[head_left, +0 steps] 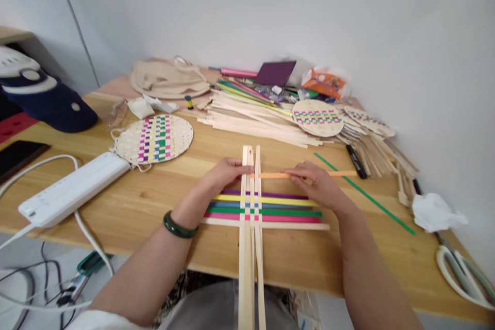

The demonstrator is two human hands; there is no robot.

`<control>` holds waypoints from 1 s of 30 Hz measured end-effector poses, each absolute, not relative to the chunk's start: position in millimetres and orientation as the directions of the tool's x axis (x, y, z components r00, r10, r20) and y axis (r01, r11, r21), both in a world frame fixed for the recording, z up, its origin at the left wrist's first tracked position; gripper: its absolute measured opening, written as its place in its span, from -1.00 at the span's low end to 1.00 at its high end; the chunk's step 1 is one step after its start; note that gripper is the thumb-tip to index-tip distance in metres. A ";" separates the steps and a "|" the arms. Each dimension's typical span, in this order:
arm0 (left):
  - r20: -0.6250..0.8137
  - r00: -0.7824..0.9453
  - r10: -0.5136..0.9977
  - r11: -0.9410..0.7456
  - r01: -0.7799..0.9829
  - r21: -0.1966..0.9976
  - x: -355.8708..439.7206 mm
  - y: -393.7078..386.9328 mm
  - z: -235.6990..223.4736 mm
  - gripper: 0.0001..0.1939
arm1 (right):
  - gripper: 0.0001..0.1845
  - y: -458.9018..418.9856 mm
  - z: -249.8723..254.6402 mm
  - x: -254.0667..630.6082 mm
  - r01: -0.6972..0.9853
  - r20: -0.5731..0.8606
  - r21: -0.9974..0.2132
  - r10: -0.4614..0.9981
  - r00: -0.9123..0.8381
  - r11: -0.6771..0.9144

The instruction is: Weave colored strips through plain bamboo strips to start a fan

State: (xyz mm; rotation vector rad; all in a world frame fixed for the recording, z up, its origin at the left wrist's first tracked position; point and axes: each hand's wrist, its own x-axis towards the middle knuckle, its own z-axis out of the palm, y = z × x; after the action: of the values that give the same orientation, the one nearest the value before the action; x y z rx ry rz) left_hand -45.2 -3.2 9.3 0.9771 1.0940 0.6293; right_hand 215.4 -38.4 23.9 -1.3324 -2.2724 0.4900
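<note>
1. Your right hand (312,179) is pinching the orange strip (273,175) between thumb and fingers; the strip's left end is reaching in among the pale lengthwise strips (246,252), and its right end is extending past your hand above the worktop (154,216).
2. Your left hand (227,172) is clamping the pale lengthwise strips near their far ends, with some fingers hiding behind them.
3. The orange strip is looking light, thin and springy; it is probably bending easily, so pinching it flat, close to the pale strips, is likely giving you better control than holding its tail.
4. The pale lengthwise strips are looking smooth and likely to crack if folded sharply; lift them gently.
5. The crosswise coloured strips (286,212) are lying nearer you, probably sliding easily if nudged.
</note>
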 end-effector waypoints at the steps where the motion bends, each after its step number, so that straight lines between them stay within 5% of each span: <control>1: -0.434 0.362 0.825 0.454 0.033 0.891 -43.9 -4.1 7.8 -0.61 | -0.72 -40.1 24.5 213.1 0.726 0.216 -0.497 0.878 -0.426 0.475; 15: -0.305 0.332 0.893 0.256 0.185 0.949 -43.6 -2.5 0.3 -0.61 | -0.72 -43.9 10.9 191.1 0.790 0.205 -0.437 0.903 -0.378 0.430; 30: -0.446 0.329 0.833 0.418 0.155 0.895 -44.2 -5.7 13.5 -0.64 | -0.74 -48.2 11.4 179.8 0.808 0.130 -0.418 0.908 -0.399 0.415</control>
State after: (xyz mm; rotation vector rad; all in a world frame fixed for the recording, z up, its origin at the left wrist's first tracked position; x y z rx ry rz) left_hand -44.2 -5.7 13.5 1.0741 1.1754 0.5779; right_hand 179.8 -48.2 11.4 -1.4793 -2.3386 0.4137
